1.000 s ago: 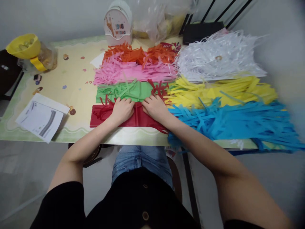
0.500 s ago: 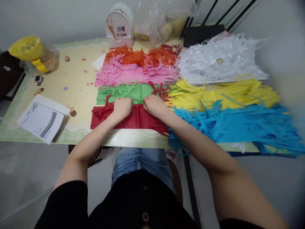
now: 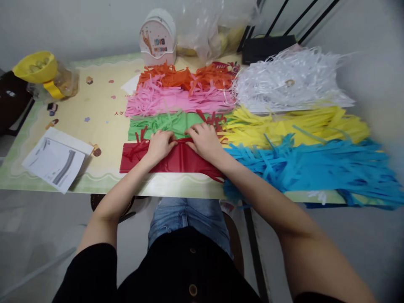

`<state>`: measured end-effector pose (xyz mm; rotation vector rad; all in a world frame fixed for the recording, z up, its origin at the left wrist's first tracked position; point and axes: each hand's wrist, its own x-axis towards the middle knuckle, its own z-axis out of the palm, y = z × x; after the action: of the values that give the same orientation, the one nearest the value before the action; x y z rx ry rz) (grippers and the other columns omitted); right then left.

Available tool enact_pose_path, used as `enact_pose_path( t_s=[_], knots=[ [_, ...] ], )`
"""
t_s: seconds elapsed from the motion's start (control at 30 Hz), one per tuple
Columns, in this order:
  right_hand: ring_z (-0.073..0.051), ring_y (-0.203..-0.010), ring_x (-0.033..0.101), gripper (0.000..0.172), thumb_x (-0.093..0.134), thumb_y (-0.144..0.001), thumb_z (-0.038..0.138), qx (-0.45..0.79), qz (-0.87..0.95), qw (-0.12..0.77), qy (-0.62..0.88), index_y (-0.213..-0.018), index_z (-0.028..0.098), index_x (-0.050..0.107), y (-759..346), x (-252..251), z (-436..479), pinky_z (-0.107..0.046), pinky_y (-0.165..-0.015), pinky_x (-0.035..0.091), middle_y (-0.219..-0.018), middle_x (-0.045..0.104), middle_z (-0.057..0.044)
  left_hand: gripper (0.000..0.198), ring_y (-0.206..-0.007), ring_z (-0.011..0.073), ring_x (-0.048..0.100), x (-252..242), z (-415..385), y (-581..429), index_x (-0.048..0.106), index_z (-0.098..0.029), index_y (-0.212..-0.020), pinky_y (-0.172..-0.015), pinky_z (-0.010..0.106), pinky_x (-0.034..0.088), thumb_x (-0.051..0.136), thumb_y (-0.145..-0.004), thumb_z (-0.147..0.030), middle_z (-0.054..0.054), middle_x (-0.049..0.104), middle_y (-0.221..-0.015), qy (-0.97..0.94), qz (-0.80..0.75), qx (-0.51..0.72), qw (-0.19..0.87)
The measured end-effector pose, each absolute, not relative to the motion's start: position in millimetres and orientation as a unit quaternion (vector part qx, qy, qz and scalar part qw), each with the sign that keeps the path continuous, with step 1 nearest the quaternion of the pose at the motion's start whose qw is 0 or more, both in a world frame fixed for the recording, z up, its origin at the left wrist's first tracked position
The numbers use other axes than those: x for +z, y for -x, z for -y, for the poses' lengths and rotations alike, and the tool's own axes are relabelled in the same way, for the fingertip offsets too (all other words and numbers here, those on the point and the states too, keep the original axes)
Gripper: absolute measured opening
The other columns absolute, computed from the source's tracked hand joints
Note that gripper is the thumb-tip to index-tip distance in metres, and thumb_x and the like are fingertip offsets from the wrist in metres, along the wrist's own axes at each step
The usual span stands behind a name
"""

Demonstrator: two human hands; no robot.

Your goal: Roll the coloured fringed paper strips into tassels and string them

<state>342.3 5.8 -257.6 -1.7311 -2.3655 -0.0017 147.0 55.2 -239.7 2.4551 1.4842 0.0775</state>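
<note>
Where hands (image 3: 183,145) press: green fringe (image 3: 164,123) beyond.

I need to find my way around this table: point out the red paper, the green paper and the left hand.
red paper (image 3: 179,162), head view, flat uncut part.
green paper (image 3: 186,120), head view, flat middle.
left hand (image 3: 160,145), head view, back of hand.

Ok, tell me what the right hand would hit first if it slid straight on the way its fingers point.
Probably the green paper: the right hand lies on the red paper, fingers pointing away and slightly left. Depth is unclear.
</note>
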Motion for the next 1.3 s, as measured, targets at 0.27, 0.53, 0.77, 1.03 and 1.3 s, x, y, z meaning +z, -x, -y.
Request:
enact_pose_path(
  t_s=[0.27,0.53,0.77,1.03,1.3],
  knots=[
    [-0.032,-0.114,0.051,0.034,0.042,-0.107,0.028,0.001,0.826,0.062,0.561,-0.114,0.012,0.072,-336,-261,-5,-0.042,-0.091,0.032,-0.118,0.070,-0.018,0.021,-0.118,0.0350,0.060,-241,-43,-145,0.079,-0.022,-0.103,-0.096,0.050,0.040,0.060,-0.100,-0.030,0.010,0.080,-0.106,-0.865,-0.489,0.042,0.105],
    [-0.033,-0.121,0.053,0.032,0.057,-0.101,0.025,0.062,0.818,0.099,0.563,-0.130,0.015,0.066,-336,-246,-12,-0.043,-0.096,0.033,-0.125,0.071,-0.017,0.023,-0.113,0.0316,0.065,-231,-43,-144,0.076,-0.021,-0.099,-0.102,0.048,0.038,0.054,-0.101,-0.027,0.011,0.079,-0.105,-0.873,-0.478,0.048,0.083],
    [-0.033,-0.123,0.053,0.030,0.059,-0.102,0.030,0.101,0.818,0.082,0.560,-0.126,0.019,0.074,-333,-239,-18,-0.042,-0.091,0.034,-0.130,0.069,-0.015,0.026,-0.118,0.0303,0.066,-231,-41,-138,0.078,-0.023,-0.106,-0.111,0.053,0.033,0.053,-0.101,-0.028,0.012,0.079,-0.112,-0.875,-0.470,0.067,0.090],
    [-0.033,-0.115,0.055,0.042,0.039,-0.107,0.025,0.079,0.842,0.081,0.527,-0.122,0.005,0.073,-282,-237,32,-0.045,-0.098,0.040,-0.130,0.069,-0.024,0.022,-0.110,0.0278,0.069,-226,-44,-127,0.079,-0.023,-0.103,-0.113,0.048,0.036,0.058,-0.099,-0.028,0.010,0.081,-0.108,-0.838,-0.527,0.091,0.104],
    [-0.042,-0.134,0.046,0.055,0.033,-0.106,0.027,0.141,0.864,0.016,0.483,-0.157,0.021,0.050,-212,-246,51,-0.057,-0.091,0.051,-0.159,0.054,-0.017,0.018,-0.113,0.0262,0.069,-205,-45,-126,0.077,-0.020,-0.100,-0.116,0.045,0.039,0.060,-0.098,-0.025,0.007,0.080,-0.107,-0.825,-0.542,0.107,0.121]
  ],
)
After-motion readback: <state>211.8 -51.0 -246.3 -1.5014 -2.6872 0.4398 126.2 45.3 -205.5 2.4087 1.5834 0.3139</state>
